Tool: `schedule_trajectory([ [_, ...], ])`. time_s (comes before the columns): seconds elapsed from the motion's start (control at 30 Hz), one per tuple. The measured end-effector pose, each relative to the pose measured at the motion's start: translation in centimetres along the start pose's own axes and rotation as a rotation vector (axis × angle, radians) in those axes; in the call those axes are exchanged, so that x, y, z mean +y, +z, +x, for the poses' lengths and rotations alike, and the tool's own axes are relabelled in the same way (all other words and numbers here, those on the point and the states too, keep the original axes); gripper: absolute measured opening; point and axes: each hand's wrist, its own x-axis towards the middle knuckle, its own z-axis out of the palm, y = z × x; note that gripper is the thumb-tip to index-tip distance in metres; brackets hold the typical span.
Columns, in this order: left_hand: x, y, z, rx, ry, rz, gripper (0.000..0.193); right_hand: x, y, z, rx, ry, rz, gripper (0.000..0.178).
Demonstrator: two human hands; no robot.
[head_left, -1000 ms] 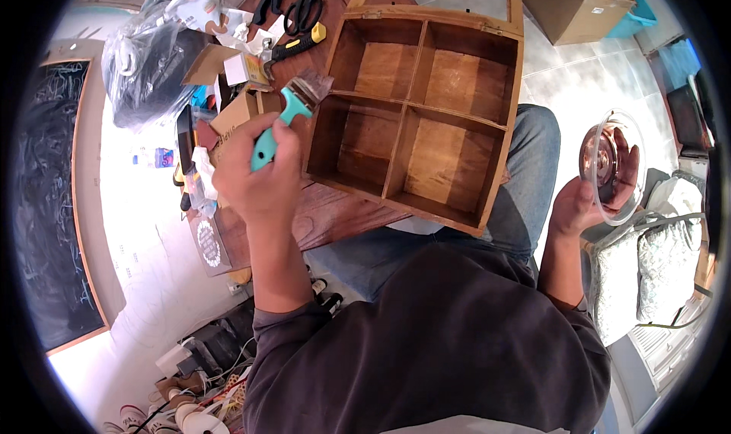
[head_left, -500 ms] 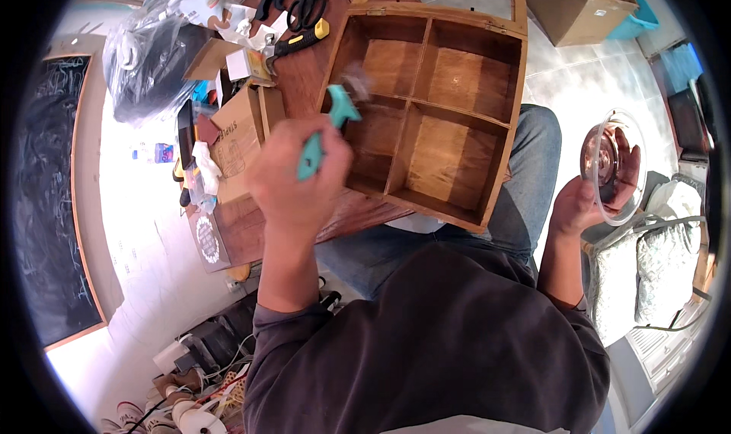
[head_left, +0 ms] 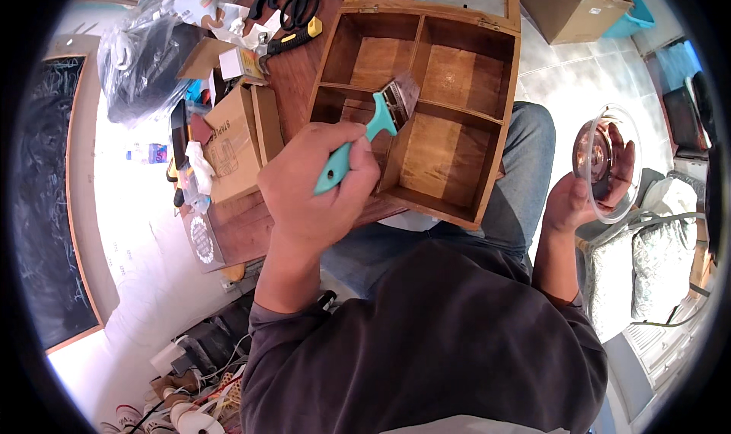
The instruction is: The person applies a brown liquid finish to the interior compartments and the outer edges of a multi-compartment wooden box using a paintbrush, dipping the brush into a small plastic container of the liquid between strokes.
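Note:
My left hand (head_left: pixel 314 181) is closed around the teal handle of a flat paintbrush (head_left: pixel 378 120). The brush's bristles are over the crossing of the dividers in a brown wooden box (head_left: pixel 449 158) with four compartments; whether they touch the wood I cannot tell. Wet-looking, darker stain shows on parts of the inner walls. Out to the right, my right hand (head_left: pixel 569 204) holds up a round clear plastic tub (head_left: pixel 638 171) with brownish liquid in it, fingers spread beneath and behind it. The box rests tilted between the table edge and my right leg.
The wooden table (head_left: pixel 293 80) carries an open cardboard box (head_left: pixel 232 141), scissors (head_left: pixel 298 7) and a yellow-and-black cutter (head_left: pixel 295 36). Another cardboard box (head_left: pixel 575 11) stands at the far right. A cushioned chair (head_left: pixel 613 282) is below the tub. Shoes and cables lie at lower left.
My left hand has moved the brush right, from the left compartments to the central dividers. The tub in my right hand has barely shifted.

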Motion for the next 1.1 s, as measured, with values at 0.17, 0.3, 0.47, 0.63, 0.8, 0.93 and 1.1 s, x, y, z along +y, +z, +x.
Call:
schedule_trajectory([
  [0.17, -2.8, -0.5, 0.7, 0.124, -0.197, 0.117, 0.012, -0.1, -0.1, -0.1, 0.002, -0.002, 0.018, 0.110],
  [0.3, -1.3, -0.9, 0.7, 0.036, -0.122, 0.115, 0.012, -0.1, 0.0, -0.1, 0.006, 0.019, 0.038, 0.111],
  [0.47, 0.3, -1.1, 1.2, -0.107, -0.040, -0.064, 0.017, -0.6, 0.1, -0.1, -0.027, 0.024, 0.003, 0.115],
  [0.63, -0.4, -1.0, 5.2, -0.104, 0.349, 0.068, 0.023, -1.0, 0.2, 0.4, -0.078, 0.013, -0.024, 0.114],
  [0.8, -1.9, 2.5, 8.7, -0.321, 0.568, 0.233, 0.030, -1.5, 0.9, 0.1, -0.085, 0.030, 0.020, 0.114],
  [0.93, -0.2, -1.4, 7.2, -0.602, 0.537, 0.246, 0.031, -1.4, 0.1, -0.1, -0.122, 0.031, -0.016, 0.112],
  [1.1, 1.0, -5.3, 5.4, -0.704, 0.554, 0.252, 0.029, -1.1, 0.3, 0.1, -0.071, 0.046, -0.061, 0.105],
])
